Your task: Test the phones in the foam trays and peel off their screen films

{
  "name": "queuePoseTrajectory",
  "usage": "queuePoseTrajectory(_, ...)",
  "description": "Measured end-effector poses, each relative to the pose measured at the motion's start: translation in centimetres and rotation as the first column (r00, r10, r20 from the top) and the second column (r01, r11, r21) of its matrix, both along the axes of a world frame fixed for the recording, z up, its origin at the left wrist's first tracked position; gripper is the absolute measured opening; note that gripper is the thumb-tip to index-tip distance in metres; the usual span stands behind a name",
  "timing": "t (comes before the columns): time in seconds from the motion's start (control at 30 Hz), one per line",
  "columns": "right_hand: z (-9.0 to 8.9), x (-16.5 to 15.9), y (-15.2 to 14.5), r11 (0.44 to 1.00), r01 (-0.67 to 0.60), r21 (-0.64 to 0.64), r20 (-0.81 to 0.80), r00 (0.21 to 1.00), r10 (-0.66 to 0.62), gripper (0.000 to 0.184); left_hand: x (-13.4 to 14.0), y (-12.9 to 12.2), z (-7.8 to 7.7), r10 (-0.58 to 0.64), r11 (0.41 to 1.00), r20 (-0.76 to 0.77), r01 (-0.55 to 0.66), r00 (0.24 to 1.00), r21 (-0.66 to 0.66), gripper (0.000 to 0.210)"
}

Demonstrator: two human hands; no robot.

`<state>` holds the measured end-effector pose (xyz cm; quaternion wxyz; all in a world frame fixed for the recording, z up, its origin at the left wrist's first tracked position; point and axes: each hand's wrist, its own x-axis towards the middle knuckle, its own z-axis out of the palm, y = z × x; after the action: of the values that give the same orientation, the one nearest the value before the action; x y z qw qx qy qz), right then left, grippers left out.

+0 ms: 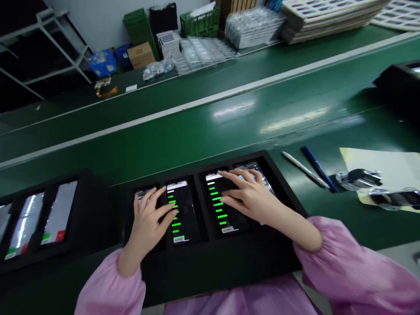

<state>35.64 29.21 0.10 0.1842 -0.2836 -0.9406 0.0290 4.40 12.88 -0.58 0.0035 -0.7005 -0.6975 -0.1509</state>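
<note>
A black tray (203,240) lies in front of me with several smartphones set in its slots. My left hand (149,221) is over the left part of the tray, fingers spread, its thumb and forefinger at a smartphone (187,214) that shows green text lines on a dark screen. Under that hand another phone is mostly hidden. My right hand (251,194) reaches over a second green-text phone (231,218), fingers apart, fingertips at its screen. Partly covered by this hand and wrist is a phone (252,166) at the tray's right end. Neither hand grips anything.
To the left stands another black tray (33,258) of phones with pale screens. At right lie a white pen (305,169), a blue pen (318,168), a paper sheet (390,162) and safety glasses (361,178). Stacked plastic trays (254,26) line the far side beyond the green belt (164,131).
</note>
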Motion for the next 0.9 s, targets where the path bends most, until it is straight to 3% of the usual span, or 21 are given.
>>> queuePoseTrajectory(0.07,0.0,2.7,-0.2,0.997,0.072,0.023,-0.052,0.996,-0.071,0.039,-1.9,-2.8,-0.2,0.051,0.997,0.052,-0.054,0.997,0.053,0.031)
queuePoseTrajectory(0.13,-0.4,5.0,-0.1,0.98,0.189,0.064,-0.105,0.978,-0.181,0.037,-4.2,-5.0,-0.5,0.208,0.971,0.094,-0.217,0.974,0.099,0.036)
queuePoseTrajectory(0.23,-1.5,6.1,0.5,0.963,0.248,0.108,-0.107,0.966,-0.236,0.036,-6.3,-6.2,-1.1,0.36,0.922,0.15,-0.375,0.921,0.092,0.05)
queuePoseTrajectory(0.43,-3.0,5.0,1.1,0.953,0.222,0.209,-0.076,0.975,-0.21,0.051,-5.7,-5.8,-1.5,0.335,0.93,0.152,-0.352,0.93,0.104,0.044)
queuePoseTrajectory(0.6,-3.9,5.3,1.6,0.976,0.201,0.087,-0.111,0.975,-0.191,0.065,-5.5,-6.0,-1.5,0.359,0.928,0.112,-0.367,0.927,0.062,0.041)
queuePoseTrajectory(0.8,-2.6,4.3,1.2,0.956,0.228,0.185,-0.103,0.972,-0.212,0.055,-5.3,-6.0,-2.0,0.35,0.932,0.152,-0.361,0.924,0.046,0.041)
queuePoseTrajectory(0.9,-1.5,2.3,0.2,0.953,0.203,0.223,-0.103,0.977,-0.184,0.04,-5.5,-6.0,-2.1,0.342,0.934,0.162,-0.354,0.926,0.046,0.041)
